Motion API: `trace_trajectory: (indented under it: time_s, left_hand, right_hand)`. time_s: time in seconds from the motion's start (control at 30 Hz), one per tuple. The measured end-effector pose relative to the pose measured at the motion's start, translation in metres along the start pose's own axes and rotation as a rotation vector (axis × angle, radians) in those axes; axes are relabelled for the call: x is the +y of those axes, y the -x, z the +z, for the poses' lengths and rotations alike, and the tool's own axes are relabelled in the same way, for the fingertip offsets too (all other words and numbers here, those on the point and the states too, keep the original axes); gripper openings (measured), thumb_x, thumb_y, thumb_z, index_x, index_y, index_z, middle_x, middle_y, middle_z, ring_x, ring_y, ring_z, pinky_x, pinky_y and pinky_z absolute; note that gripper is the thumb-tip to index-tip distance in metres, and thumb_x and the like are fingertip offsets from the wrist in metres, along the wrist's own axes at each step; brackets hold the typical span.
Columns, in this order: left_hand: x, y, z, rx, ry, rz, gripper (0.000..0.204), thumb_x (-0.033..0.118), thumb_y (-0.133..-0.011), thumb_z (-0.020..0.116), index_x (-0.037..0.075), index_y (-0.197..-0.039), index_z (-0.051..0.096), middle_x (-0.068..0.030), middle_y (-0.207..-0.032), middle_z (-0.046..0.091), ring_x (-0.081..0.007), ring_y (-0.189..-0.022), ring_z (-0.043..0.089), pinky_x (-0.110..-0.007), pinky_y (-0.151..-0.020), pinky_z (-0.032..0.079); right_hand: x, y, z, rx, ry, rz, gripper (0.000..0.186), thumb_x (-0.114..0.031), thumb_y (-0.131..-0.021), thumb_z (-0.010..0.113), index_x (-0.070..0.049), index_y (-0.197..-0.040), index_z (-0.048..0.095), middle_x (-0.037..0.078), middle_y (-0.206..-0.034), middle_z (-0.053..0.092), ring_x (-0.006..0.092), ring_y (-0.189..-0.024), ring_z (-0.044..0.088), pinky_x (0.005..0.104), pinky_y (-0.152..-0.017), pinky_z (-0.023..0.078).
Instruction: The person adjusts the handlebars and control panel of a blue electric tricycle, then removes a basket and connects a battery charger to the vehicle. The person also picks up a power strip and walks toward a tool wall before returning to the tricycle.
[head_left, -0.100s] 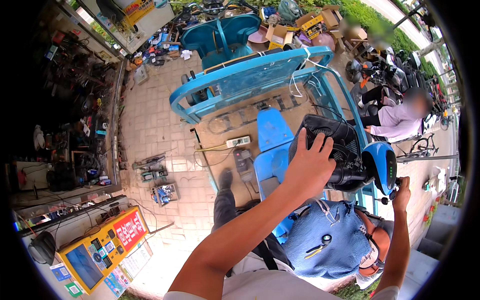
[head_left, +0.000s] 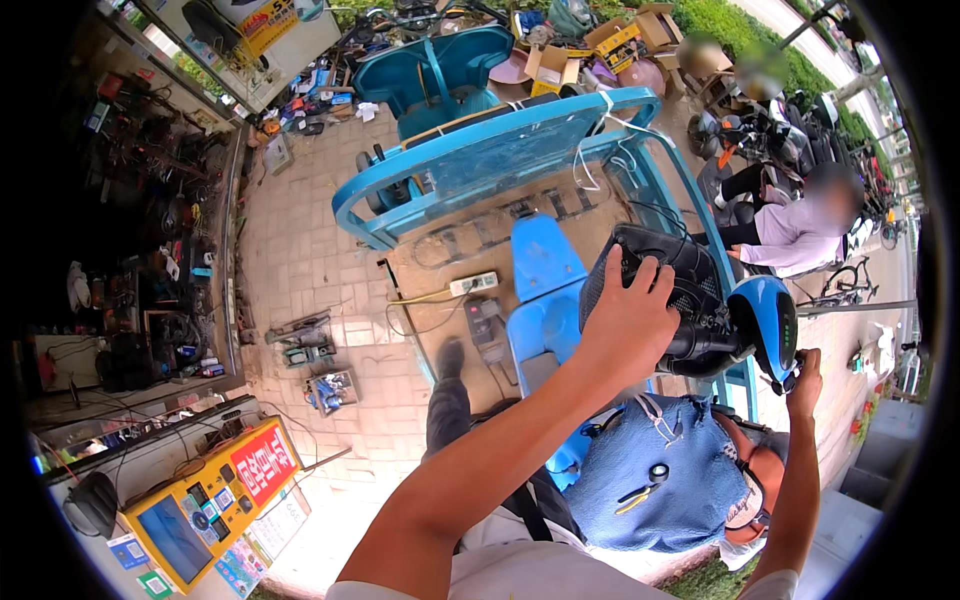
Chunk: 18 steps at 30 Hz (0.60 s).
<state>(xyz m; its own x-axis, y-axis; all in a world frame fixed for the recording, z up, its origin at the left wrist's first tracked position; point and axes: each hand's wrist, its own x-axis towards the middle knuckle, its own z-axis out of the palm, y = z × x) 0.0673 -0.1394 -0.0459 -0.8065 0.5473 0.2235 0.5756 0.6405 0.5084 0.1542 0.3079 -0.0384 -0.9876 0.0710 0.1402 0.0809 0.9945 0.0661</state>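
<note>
The left hand (head_left: 640, 310) covers part of a black basket (head_left: 704, 292); what the right hand (head_left: 806, 388) curls around is hidden. A blue cloth (head_left: 650, 525) masks whatever lies beneath. At right, a seated person (head_left: 795, 238) appears face blurred; shop goods (head_left: 125, 215) at left fade into darkness. The near edge crops the left arm (head_left: 415, 525).

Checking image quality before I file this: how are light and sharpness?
Head view, left: shop interior lost in shadow; head view, lower left: paving washed out; head view, right: lilac-clad person's head blurred, while right hand looks fairly crisp.
</note>
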Motion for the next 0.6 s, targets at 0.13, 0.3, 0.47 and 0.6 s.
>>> trace_trajectory:
  time_s: [0.13,0.3,0.47,0.6]
  left_hand:
    - [0.001,-0.003,0.001,0.033,0.021,0.01,0.023,0.015,-0.058,0.071,0.01,-0.08,0.067,-0.0127,-0.125,0.049,-0.0286,-0.123,0.04,-0.061,-0.102,0.024]
    - [-0.002,0.006,-0.007,-0.017,-0.043,-0.022,0.027,0.015,-0.053,0.073,0.012,-0.078,0.066,-0.0083,-0.124,0.05,-0.028,-0.121,0.042,-0.059,-0.104,0.021]
    - [0.002,0.011,-0.004,-0.054,-0.104,-0.036,0.027,0.009,-0.05,0.071,0.01,-0.076,0.066,-0.0082,-0.129,0.048,-0.0298,-0.124,0.041,-0.055,-0.106,0.022]
    - [-0.001,0.023,-0.003,-0.084,-0.156,-0.023,0.026,0.011,-0.052,0.069,0.011,-0.078,0.065,-0.0069,-0.132,0.045,-0.0293,-0.125,0.039,-0.059,-0.105,0.02]
  right_hand:
    - [-0.002,0.004,-0.005,-0.018,-0.015,0.019,0.037,0.009,-0.065,0.059,-0.005,-0.098,0.049,0.012,-0.092,0.053,0.0337,-0.077,0.059,0.0399,-0.062,0.048]
    - [-0.028,-0.007,-0.019,-0.035,-0.048,-0.073,0.042,0.002,-0.063,0.068,-0.008,-0.101,0.053,0.009,-0.097,0.059,0.0324,-0.075,0.062,0.0394,-0.063,0.05]
    - [-0.03,-0.011,-0.047,-0.24,-0.145,-0.116,0.043,-0.005,-0.066,0.069,-0.008,-0.109,0.059,0.008,-0.104,0.063,0.0307,-0.087,0.061,0.0393,-0.075,0.049]
    - [-0.025,-0.016,-0.049,-0.384,-0.128,-0.159,0.046,-0.005,-0.067,0.069,-0.007,-0.111,0.059,0.011,-0.103,0.062,0.0313,-0.091,0.06,0.0393,-0.078,0.047]
